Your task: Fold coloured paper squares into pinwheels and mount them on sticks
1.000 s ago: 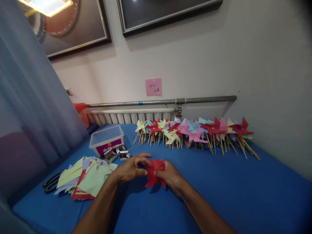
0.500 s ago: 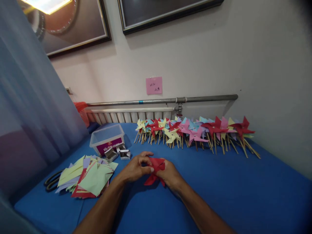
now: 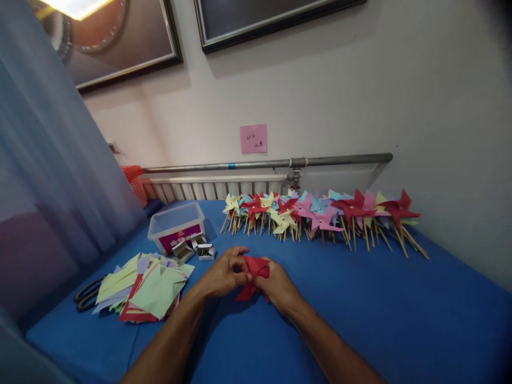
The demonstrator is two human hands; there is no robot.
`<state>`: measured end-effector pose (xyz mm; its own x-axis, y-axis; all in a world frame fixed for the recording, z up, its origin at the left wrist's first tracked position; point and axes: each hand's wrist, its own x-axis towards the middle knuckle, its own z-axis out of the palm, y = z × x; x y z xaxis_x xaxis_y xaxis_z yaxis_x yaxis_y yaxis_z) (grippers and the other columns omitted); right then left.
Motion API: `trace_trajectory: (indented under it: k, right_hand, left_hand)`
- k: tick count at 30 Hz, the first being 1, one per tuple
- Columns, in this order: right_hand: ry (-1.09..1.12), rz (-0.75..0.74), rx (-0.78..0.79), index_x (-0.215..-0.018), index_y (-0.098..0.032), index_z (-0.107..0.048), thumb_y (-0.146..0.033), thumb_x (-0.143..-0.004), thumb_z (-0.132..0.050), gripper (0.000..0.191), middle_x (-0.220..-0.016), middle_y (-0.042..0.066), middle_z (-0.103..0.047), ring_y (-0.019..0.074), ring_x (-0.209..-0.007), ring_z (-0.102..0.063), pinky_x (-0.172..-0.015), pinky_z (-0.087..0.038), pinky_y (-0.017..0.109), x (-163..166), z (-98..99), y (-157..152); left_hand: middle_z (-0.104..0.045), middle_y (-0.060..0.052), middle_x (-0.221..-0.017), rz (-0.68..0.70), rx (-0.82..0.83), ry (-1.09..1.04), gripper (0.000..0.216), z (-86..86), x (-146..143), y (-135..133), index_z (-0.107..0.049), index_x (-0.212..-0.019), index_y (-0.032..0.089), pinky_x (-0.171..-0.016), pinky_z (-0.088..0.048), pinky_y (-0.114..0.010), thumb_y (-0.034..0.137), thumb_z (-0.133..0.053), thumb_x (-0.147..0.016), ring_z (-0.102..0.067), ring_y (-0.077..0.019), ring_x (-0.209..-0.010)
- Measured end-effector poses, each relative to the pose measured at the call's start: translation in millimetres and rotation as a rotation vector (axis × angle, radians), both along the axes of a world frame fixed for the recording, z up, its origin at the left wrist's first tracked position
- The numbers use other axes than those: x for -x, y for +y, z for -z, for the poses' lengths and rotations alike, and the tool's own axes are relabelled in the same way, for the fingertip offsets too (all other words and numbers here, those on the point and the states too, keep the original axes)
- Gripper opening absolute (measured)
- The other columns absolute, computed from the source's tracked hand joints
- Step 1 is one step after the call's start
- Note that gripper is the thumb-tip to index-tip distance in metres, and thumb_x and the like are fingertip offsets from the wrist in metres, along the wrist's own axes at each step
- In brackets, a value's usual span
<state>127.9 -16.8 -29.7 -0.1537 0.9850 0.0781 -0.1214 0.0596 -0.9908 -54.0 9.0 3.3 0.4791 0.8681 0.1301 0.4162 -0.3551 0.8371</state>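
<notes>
A red paper square, partly folded into pinwheel points, is held just above the blue table. My left hand pinches its folded corners toward the middle from the left. On the right side, my right hand grips the same paper, with a red flap sticking out below between the hands. To the left of my hands lies a loose stack of cut coloured paper squares. Finished pinwheels on sticks lie in a row along the back of the table.
A clear plastic box and small open pin boxes sit behind the paper stack. Black scissors lie at the far left. A radiator and a metal pipe run along the wall; a curtain hangs at left.
More of the red paper's corners have been drawn in to the centre, so it looks smaller and more bunched. Both hands stay in nearly the same place.
</notes>
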Motion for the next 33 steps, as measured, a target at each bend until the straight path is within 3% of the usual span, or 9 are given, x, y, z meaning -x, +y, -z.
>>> trace_trajectory:
  k: [9, 12, 15, 24, 33]
  right_hand:
    - [-0.031, 0.056, -0.011, -0.086, -0.022, -0.067, -0.022, -0.069, -0.077, 0.019, -0.059, -0.007, -0.062, 0.0106, -0.051, -0.048, -0.051, -0.038, 0.022, 1, 14.7, 8]
    - [-0.029, 0.088, -0.025, -0.087, -0.021, -0.068, -0.023, -0.070, -0.077, 0.019, -0.060, -0.006, -0.064, 0.0112, -0.051, -0.050, -0.052, -0.040, 0.023, 0, 16.7, 10]
    - [-0.042, 0.142, -0.038, -0.087, -0.022, -0.068, -0.021, -0.069, -0.076, 0.020, -0.062, -0.005, -0.066, 0.0121, -0.053, -0.053, -0.053, -0.041, 0.023, -1, 15.7, 11]
    - [-0.064, 0.208, -0.011, -0.088, -0.021, -0.068, -0.021, -0.067, -0.071, 0.022, -0.070, -0.002, -0.071, 0.0145, -0.057, -0.059, -0.055, -0.046, 0.025, -5, 7.6, 11]
    - [-0.061, 0.230, 0.065, -0.096, -0.021, -0.069, -0.022, -0.066, -0.072, 0.030, -0.073, 0.000, -0.075, 0.0175, -0.062, -0.065, -0.056, -0.051, 0.026, -7, 7.9, 14]
  left_hand:
    - [-0.056, -0.013, -0.152, -0.042, 0.032, -0.072, 0.009, 0.2, -3, -1, -0.072, -0.069, 0.018, -0.115, -0.041, -0.045, 0.020, -0.080, -0.072, -0.050, -0.0340, -0.142]
    - [-0.064, -0.013, -0.141, -0.019, 0.047, -0.092, 0.008, -4.1, -3, -3, -0.072, -0.068, 0.019, -0.116, -0.040, -0.043, 0.021, -0.078, -0.074, -0.049, -0.0329, -0.143]
    - [-0.071, -0.011, -0.128, 0.020, 0.041, -0.091, 0.008, -9.3, -3, -6, -0.073, -0.069, 0.021, -0.117, -0.038, -0.042, 0.023, -0.074, -0.076, -0.049, -0.0315, -0.144]
    - [-0.067, -0.015, -0.134, -0.131, 0.053, -0.247, 0.015, -7.4, -6, -5, -0.074, -0.068, 0.018, -0.108, -0.045, -0.041, 0.031, -0.080, -0.070, -0.059, -0.0332, -0.130]
    - [-0.067, -0.015, -0.132, -0.086, 0.124, -0.310, 0.021, -3.9, -4, -1, -0.078, -0.075, 0.016, -0.103, -0.047, -0.039, 0.037, -0.079, -0.072, -0.062, -0.0306, -0.121]
